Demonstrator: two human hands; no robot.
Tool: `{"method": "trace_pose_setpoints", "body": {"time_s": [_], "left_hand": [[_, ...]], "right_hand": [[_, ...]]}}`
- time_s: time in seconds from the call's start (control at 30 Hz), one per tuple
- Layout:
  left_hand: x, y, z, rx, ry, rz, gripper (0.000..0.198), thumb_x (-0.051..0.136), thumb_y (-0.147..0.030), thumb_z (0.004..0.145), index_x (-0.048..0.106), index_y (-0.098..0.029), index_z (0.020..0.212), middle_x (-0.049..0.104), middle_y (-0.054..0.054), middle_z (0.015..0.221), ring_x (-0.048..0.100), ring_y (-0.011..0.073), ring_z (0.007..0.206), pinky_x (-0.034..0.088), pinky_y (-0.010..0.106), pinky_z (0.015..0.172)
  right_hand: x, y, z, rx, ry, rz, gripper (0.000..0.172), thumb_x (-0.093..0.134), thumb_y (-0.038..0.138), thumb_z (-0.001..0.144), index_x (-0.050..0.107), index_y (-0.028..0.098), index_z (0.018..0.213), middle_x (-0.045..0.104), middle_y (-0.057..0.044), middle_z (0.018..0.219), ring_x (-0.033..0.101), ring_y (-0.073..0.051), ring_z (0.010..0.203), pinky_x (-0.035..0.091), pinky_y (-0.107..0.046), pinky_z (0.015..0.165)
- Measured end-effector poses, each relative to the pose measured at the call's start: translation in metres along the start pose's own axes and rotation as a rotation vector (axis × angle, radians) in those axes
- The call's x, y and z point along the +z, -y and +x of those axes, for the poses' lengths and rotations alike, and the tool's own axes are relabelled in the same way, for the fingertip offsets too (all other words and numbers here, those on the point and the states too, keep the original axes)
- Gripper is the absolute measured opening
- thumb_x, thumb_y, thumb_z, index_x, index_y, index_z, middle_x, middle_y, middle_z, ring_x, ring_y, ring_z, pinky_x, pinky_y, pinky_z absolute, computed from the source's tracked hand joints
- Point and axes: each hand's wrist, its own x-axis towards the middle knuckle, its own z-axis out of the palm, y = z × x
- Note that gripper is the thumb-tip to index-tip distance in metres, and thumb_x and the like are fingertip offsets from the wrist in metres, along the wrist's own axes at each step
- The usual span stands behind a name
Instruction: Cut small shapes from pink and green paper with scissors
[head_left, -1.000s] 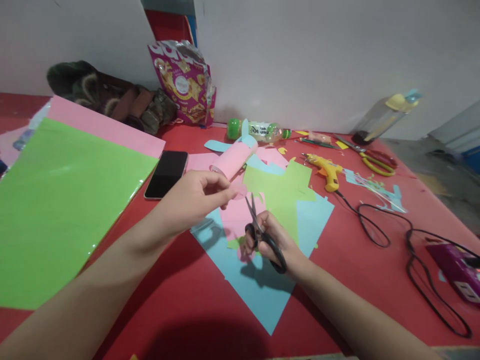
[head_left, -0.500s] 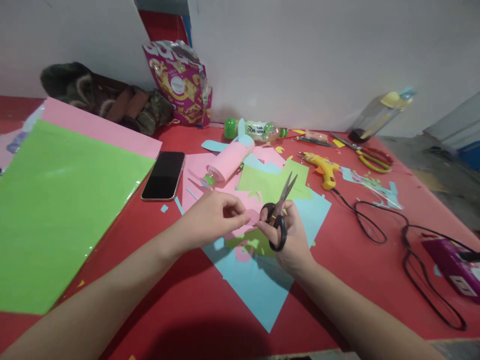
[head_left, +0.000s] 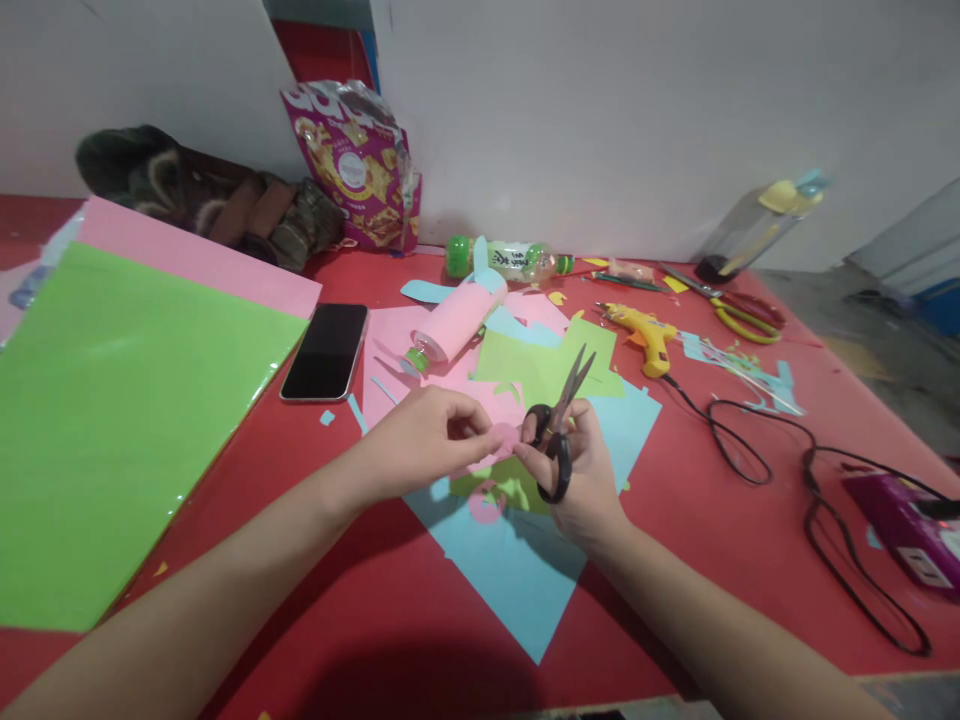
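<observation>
Between the thumb and fingers of my left hand [head_left: 427, 435] is a small round piece of pink paper [head_left: 506, 437]. My right hand [head_left: 585, 480] has black-handled scissors [head_left: 564, 405] hooked on its fingers, blades pointing up and slightly parted. Its thumb and fingertip reach the right edge of the pink piece. Below the hands a pink paper ring [head_left: 486, 503] lies on green scraps and a blue sheet [head_left: 517, 590]. Just beyond, a bottle wrapped in pink paper [head_left: 459, 322] with a green cap lies on its side, with blue paper fins at its far end.
A phone [head_left: 326, 352] and large green sheets [head_left: 142, 420] lie to the left. A yellow glue gun [head_left: 641, 335] with a trailing black cable, pliers-like scissors [head_left: 742, 312] and a purple box [head_left: 904, 530] are to the right. A snack bag [head_left: 356, 170] and green-capped bottle [head_left: 517, 262] stand by the wall.
Almost nothing differs. The pink piece has turned slightly between my fingers and shows a little more of its face; both hands stay in place.
</observation>
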Motion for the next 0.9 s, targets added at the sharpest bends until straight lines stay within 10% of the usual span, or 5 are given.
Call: {"method": "trace_pose_setpoints", "body": {"time_s": [0.9], "left_hand": [[0.0036, 0.0013, 0.0013, 0.024, -0.043, 0.026, 0.026, 0.045, -0.034, 0.073, 0.056, -0.015, 0.06, 0.059, 0.0, 0.057, 0.053, 0.0106, 0.054, 0.038, 0.02, 0.05]], "right_hand": [[-0.0001, 0.0002, -0.0017, 0.02, 0.004, -0.014, 0.039, 0.067, 0.009, 0.059, 0.034, 0.023, 0.074, 0.051, 0.007, 0.066, 0.047, -0.007, 0.057, 0.036, -0.02, 0.052]]}}
